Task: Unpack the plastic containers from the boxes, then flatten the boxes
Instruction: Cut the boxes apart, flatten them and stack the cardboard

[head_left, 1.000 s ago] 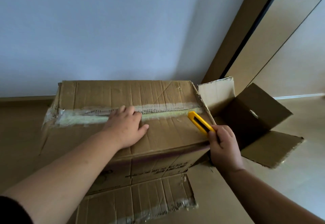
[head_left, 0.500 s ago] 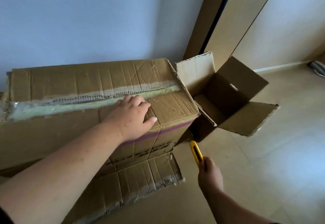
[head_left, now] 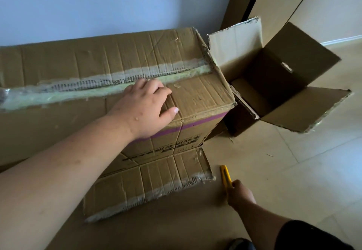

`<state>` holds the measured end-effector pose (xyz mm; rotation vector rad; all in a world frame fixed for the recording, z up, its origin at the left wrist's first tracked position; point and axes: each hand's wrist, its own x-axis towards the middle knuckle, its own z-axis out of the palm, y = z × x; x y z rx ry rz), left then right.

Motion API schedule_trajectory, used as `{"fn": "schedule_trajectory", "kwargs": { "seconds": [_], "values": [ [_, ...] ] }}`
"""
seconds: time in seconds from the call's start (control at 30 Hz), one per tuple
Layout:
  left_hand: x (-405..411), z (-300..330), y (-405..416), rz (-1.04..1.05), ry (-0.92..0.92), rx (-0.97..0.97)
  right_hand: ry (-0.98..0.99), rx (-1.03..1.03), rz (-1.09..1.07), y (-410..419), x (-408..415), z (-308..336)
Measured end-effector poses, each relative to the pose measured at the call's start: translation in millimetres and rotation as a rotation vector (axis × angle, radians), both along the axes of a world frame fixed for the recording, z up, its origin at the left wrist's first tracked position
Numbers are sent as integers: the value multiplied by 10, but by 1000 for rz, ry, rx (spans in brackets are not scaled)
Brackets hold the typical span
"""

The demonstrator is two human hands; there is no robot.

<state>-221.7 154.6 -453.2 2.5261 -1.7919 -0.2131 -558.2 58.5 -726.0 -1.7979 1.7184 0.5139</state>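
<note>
A: Large box (head_left: 109,69), taped seam running left–right?
B: Against wall; left hand (head_left: 146,103) flat on top, fingers relaxed at seam.
A: Yellow cutter (head_left: 225,175)?
B: Floor level, right hand (head_left: 240,194) gripping it, further from the seam.

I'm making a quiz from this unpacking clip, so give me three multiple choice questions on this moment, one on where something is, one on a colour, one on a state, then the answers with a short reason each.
1. Where is the left hand?
A. inside the small box
B. on top of the big box, near its taped seam
C. flat on the floor

2. What colour is the knife in the right hand?
A. yellow
B. red
C. black

3. In what state is the small box?
A. taped shut
C. flattened
B. open, flaps spread

Answers: 1 B, the palm rests on the big box's top beside the tape line. 2 A, the handle is plainly yellow, held low near the floor. 3 B, its flaps stand out and the inside shows.
</note>
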Motion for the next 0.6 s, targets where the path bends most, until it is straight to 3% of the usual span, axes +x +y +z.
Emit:
{"fn": "schedule_trajectory", "kwargs": {
  "seconds": [0.33, 0.6],
  "values": [
    [9, 11, 3, 2, 5, 3, 88, -20, -20, -195, 197, 62],
    [158, 15, 31, 26, 90, -59, -393, -548, -52, -576, 838, 1374]
  ]
}}
